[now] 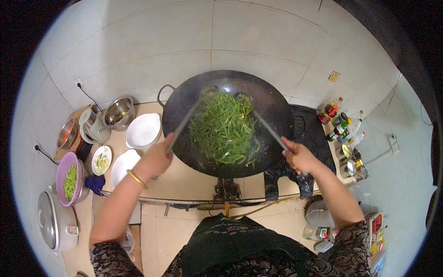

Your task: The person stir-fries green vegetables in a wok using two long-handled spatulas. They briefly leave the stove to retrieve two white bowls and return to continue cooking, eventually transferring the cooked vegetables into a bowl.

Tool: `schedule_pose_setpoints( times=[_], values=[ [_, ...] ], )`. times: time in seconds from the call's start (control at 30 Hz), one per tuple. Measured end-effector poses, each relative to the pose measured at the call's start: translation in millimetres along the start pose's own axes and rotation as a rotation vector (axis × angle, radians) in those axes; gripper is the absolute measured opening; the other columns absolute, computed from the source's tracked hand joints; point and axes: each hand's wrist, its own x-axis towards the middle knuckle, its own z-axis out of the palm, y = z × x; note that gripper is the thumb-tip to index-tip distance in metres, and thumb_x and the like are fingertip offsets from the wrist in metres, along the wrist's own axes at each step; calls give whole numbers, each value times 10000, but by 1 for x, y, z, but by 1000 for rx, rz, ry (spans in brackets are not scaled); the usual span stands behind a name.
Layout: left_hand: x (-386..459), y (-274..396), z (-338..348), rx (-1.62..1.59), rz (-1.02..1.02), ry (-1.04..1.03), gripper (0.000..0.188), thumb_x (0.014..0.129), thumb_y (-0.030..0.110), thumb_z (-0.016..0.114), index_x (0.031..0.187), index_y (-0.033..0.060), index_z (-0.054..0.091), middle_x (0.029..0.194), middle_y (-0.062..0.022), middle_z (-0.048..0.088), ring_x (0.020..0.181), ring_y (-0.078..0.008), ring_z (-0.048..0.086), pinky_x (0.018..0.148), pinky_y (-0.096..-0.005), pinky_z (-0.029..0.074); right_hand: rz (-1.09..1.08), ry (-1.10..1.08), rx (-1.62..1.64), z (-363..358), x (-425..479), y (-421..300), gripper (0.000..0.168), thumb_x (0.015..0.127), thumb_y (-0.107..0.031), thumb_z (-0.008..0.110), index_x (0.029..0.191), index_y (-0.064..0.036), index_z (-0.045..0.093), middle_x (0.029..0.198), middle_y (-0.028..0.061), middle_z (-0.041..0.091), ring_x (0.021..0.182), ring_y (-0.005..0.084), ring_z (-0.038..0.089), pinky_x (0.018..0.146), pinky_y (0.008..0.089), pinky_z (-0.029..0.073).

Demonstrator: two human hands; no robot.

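Observation:
My left hand [157, 157] grips a long-handled metal cooking utensil [187, 123], which slants up and right into a large dark wok [273, 93]. In my right hand [300, 157] is a second long-handled metal utensil [268, 128], slanting up and left. Both utensil heads lie at the far edge of a heap of thin green vegetable strips [226, 128] in the wok. The heads are partly covered by food, so their exact shape is hard to tell. Both hands are outside the near half of the wok's rim, one on each side.
White bowls [143, 131], a steel bowl [119, 112], a small plate [106, 152] and a purple colander [60, 176] of green strips stand left, beyond a rice cooker [48, 218]. Bottles [335, 131] and seasoning containers [346, 168] line the right. A tiled wall [190, 34] rises behind.

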Motion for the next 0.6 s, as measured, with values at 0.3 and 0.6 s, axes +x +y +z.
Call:
schedule_pose_setpoints(
  times=[0.3,0.6],
  values=[
    [-15,-1,29,-355,-228,-474,567,947,98,537,1467,31,319,687,-109,569,575,-227,587,489,-370,494,227,-353,532,39,-16,11,210,975,-109,536,1172,-60,484,761,20,548,464,113,450,400,272,399],
    [17,10,51,-999,-193,-330,427,920,104,590,1327,64,465,643,-3,523,466,-117,493,446,-289,451,17,-304,799,51,-7,-21,478,1006,-97,514,1450,-145,344,702,-46,413,497,51,389,400,236,335]
  ],
)
